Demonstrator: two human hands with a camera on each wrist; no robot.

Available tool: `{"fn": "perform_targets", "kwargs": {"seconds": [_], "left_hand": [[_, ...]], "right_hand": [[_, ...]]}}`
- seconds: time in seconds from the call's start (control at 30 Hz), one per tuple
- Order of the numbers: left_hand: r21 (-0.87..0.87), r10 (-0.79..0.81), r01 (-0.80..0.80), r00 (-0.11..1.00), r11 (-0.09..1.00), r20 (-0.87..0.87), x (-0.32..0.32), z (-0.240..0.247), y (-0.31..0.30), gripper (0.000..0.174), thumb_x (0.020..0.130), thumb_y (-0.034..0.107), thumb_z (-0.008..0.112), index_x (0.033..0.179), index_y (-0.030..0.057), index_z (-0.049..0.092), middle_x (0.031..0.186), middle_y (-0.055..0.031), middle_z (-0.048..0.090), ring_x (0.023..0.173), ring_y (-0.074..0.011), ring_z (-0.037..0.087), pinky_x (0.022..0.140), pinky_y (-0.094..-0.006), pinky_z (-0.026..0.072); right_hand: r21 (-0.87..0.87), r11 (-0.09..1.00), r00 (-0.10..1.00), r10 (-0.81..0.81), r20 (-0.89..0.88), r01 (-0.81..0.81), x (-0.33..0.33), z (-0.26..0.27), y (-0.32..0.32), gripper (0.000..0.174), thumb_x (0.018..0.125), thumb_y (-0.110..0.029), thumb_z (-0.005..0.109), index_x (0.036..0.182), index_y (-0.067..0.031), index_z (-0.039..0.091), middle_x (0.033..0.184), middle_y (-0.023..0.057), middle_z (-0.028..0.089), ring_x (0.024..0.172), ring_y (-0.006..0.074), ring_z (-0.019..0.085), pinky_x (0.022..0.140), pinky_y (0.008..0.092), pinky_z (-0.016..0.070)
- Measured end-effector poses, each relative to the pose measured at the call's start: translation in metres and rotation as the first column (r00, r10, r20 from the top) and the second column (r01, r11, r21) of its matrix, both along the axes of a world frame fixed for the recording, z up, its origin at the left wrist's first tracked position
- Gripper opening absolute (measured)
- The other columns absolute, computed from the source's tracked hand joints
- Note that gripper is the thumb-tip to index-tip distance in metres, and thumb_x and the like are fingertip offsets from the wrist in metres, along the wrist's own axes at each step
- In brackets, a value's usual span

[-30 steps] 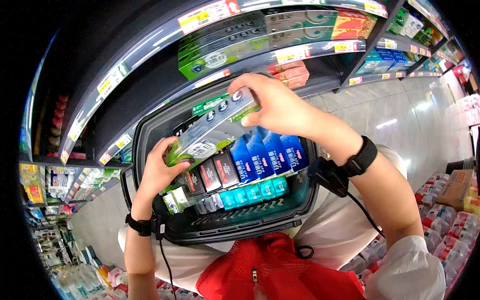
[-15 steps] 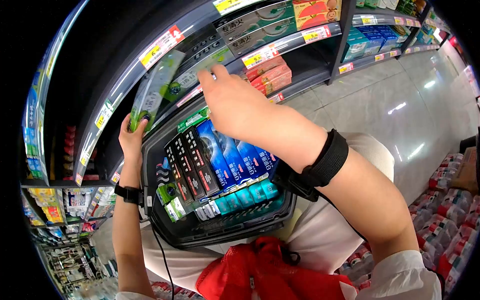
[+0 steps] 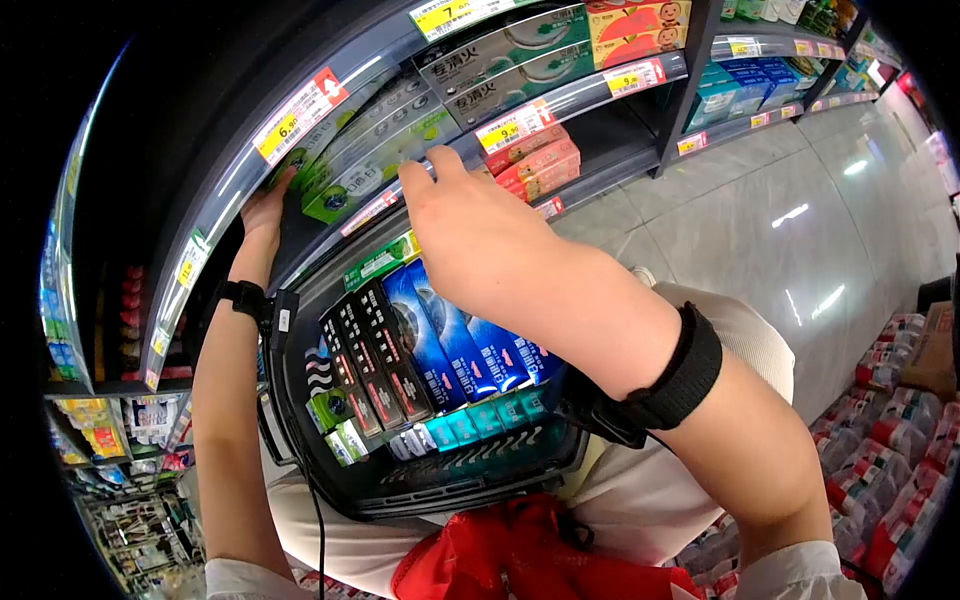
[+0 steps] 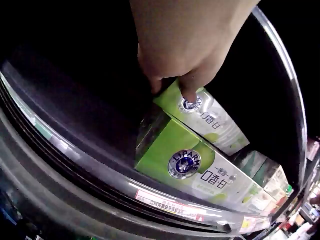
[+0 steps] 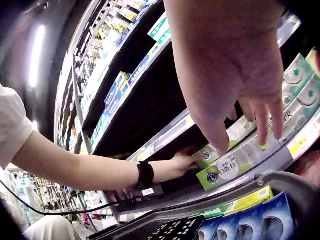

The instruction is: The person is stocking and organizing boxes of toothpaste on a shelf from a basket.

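Observation:
On the shelf, my left hand [image 3: 264, 212] pinches the green end of a green and silver toothpaste box [image 4: 220, 125], thumb on its printed front. This box lies behind a matching toothpaste box [image 4: 192, 165] that stands at the shelf's front edge. My right hand [image 3: 480, 230] is over the right part of the front box, fingers extended downward and spread, fingertips right at the boxes in the right wrist view. Below the shelf, a black basket [image 3: 345, 500] holds blue boxes [image 3: 440, 330], dark boxes [image 3: 365, 350] and small teal boxes [image 3: 490, 425].
Grey boxes [image 3: 505, 75] and orange boxes [image 3: 640, 35] share the shelf level to the right. Pink boxes [image 3: 540, 165] sit lower down. A shelf lip with price tags [image 3: 300, 115] runs above my left hand. Wrapped bottles [image 3: 880, 440] stand at the right.
Both hands held the toothpaste box over the basket. The right hand let go and moved to the shelf; the left hand carried the box up and in behind the matching one.

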State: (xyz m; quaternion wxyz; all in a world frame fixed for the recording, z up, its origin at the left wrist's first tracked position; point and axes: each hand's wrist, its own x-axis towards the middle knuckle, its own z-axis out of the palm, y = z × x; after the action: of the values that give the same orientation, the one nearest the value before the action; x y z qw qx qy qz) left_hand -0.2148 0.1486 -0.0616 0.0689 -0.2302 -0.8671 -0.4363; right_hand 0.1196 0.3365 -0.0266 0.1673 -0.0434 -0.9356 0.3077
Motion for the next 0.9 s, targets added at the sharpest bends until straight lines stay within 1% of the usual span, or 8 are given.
{"fn": "perform_targets", "kwargs": {"seconds": [0.07, 0.17, 0.27, 0.53, 0.7, 0.73, 0.8, 0.9], "left_hand": [[0.000, -0.014, 0.014, 0.998, 1.000, 0.067, -0.006, 0.000, 0.006, 0.073, 0.070, 0.030, 0.072, 0.128, 0.0048, 0.035, 0.132, -0.0099, 0.037, 0.121, -0.0224, 0.035, 0.100, -0.0315, 0.0266], [-0.401, -0.012, -0.092, 0.968, 0.911, -0.249, -0.006, 0.004, 0.013, 0.069, 0.076, 0.041, 0.063, 0.129, 0.0073, 0.035, 0.134, -0.0095, 0.034, 0.123, -0.0246, 0.031, 0.102, -0.0328, 0.0237], [-0.136, -0.143, 0.129, 0.985, 0.982, -0.102, -0.054, -0.018, 0.000, 0.064, 0.081, 0.042, 0.056, 0.131, 0.0077, 0.033, 0.136, -0.0101, 0.032, 0.124, -0.0243, 0.029, 0.102, -0.0324, 0.0240], [-0.171, 0.010, -0.038, 0.986, 0.985, -0.167, -0.023, -0.022, 0.009, 0.058, 0.079, 0.042, 0.058, 0.124, 0.0094, 0.043, 0.127, -0.0095, 0.044, 0.120, -0.0255, 0.036, 0.100, -0.0336, 0.0261], [0.055, -0.086, 0.086, 0.996, 0.995, -0.008, 0.014, 0.005, 0.029, 0.062, 0.085, 0.043, 0.043, 0.134, 0.0102, 0.023, 0.137, -0.0109, 0.027, 0.125, -0.0241, 0.026, 0.103, -0.0362, 0.0194], [0.337, -0.209, 0.146, 0.965, 0.930, 0.158, 0.015, 0.006, 0.031, 0.062, 0.086, 0.044, 0.040, 0.135, 0.0109, 0.021, 0.138, -0.0107, 0.025, 0.126, -0.0245, 0.024, 0.104, -0.0373, 0.0179], [0.969, -0.696, -0.139, 0.675, 0.202, 0.242, 0.019, 0.010, 0.036, 0.062, 0.087, 0.046, 0.034, 0.136, 0.0123, 0.017, 0.140, -0.0104, 0.020, 0.128, -0.0253, 0.019, 0.105, -0.0395, 0.0148], [0.917, -0.808, -0.365, 0.583, -0.162, 0.089, 0.022, 0.013, 0.038, 0.061, 0.090, 0.050, 0.024, 0.138, 0.0143, 0.011, 0.143, -0.0100, 0.013, 0.131, -0.0265, 0.011, 0.106, -0.0428, 0.0101]], "right_hand": [[-0.020, 1.000, 1.000, 0.001, -0.014, -0.001, -0.003, -0.002, 0.004, 0.037, 0.065, -0.002, 0.060, 0.098, 0.0056, 0.045, 0.101, 0.0200, 0.045, 0.088, 0.0325, 0.056, 0.070, 0.0378, 0.0502], [-0.066, 0.998, 0.999, -0.013, -0.050, 0.010, -0.004, -0.001, 0.009, 0.035, 0.066, -0.001, 0.058, 0.098, 0.0058, 0.045, 0.101, 0.0206, 0.045, 0.088, 0.0325, 0.056, 0.070, 0.0384, 0.0501], [-0.037, 0.999, 0.999, -0.027, -0.025, 0.026, -0.007, 0.000, 0.012, 0.033, 0.067, 0.000, 0.058, 0.097, 0.0062, 0.045, 0.101, 0.0210, 0.045, 0.088, 0.0327, 0.055, 0.071, 0.0386, 0.0500], [-0.034, 0.999, 0.996, 0.029, -0.082, -0.032, -0.015, -0.008, 0.006, 0.031, 0.067, 0.003, 0.054, 0.096, 0.0069, 0.045, 0.098, 0.0228, 0.047, 0.085, 0.0347, 0.056, 0.070, 0.0391, 0.0493], [-0.047, 0.997, 0.996, 0.055, -0.070, -0.058, -0.017, -0.009, 0.004, 0.030, 0.067, 0.004, 0.052, 0.096, 0.0079, 0.044, 0.097, 0.0246, 0.047, 0.083, 0.0365, 0.057, 0.070, 0.0400, 0.0490], [-0.060, 0.996, 0.995, 0.068, -0.071, -0.073, -0.017, -0.010, 0.004, 0.030, 0.067, 0.004, 0.052, 0.096, 0.0082, 0.044, 0.098, 0.0251, 0.047, 0.083, 0.0370, 0.057, 0.070, 0.0403, 0.0489], [-0.059, 0.996, 0.994, 0.067, -0.087, -0.072, -0.019, -0.011, 0.004, 0.030, 0.067, 0.005, 0.051, 0.096, 0.0084, 0.044, 0.097, 0.0255, 0.047, 0.083, 0.0375, 0.057, 0.070, 0.0405, 0.0488], [-0.059, 0.996, 0.993, 0.061, -0.100, -0.067, -0.019, -0.012, 0.005, 0.029, 0.068, 0.005, 0.051, 0.096, 0.0084, 0.044, 0.097, 0.0261, 0.047, 0.082, 0.0381, 0.057, 0.070, 0.0408, 0.0488]]}}
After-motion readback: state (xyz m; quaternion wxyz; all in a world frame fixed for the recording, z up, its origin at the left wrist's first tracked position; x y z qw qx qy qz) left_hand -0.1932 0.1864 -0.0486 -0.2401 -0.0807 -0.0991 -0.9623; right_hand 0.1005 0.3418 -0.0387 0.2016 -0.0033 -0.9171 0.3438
